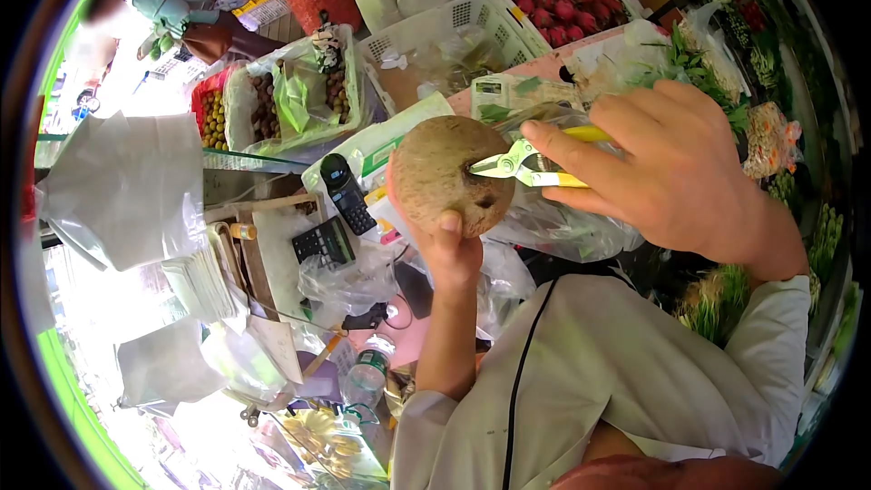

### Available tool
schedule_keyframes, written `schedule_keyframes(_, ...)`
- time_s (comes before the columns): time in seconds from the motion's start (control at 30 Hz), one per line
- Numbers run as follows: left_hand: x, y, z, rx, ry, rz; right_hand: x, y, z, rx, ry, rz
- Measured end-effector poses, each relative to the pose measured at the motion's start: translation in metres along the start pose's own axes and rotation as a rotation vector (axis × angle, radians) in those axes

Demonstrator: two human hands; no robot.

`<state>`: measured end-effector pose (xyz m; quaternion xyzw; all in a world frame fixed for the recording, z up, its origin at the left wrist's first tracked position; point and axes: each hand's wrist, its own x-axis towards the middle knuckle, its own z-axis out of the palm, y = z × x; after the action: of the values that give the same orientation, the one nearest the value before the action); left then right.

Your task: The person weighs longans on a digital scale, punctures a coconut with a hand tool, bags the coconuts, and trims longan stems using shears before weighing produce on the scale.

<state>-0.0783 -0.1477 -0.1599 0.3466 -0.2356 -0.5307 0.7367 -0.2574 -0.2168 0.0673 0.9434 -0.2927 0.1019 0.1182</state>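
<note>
Left hand (pixel 450 254) partly behind coconut (pixel 435 168)

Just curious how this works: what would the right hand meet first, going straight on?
Likely the coconut: the shears in the right hand point at it, though whether their tips touch it is unclear.

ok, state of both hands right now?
Left hand: holding the coconut, thumb on its near side, other fingers mostly hidden.
Right hand: closed around the pruning shears, tips at the coconut.
</note>
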Motion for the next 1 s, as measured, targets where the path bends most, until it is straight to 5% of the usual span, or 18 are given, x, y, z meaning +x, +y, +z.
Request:
schedule_keyframes(0.3, -0.007, -0.003, 0.015, -0.180, 0.067, -0.035, -0.022, -0.008, 0.045, 0.207, 0.043, 0.152)
schedule_keyframes(0.47, -0.008, 0.002, 0.024, -0.271, 0.005, -0.127, -0.035, -0.025, 0.074, 0.545, 0.134, 0.501)
schedule_keyframes(0.57, -0.006, 0.004, 0.026, -0.333, 0.029, -0.189, -0.034, -0.016, 0.071, 0.610, 0.138, 0.522)
schedule_keyframes(1.0, 0.026, -0.003, 0.021, -0.298, -0.045, -0.151, 0.017, 0.029, 0.022, 0.147, 0.062, 0.043)
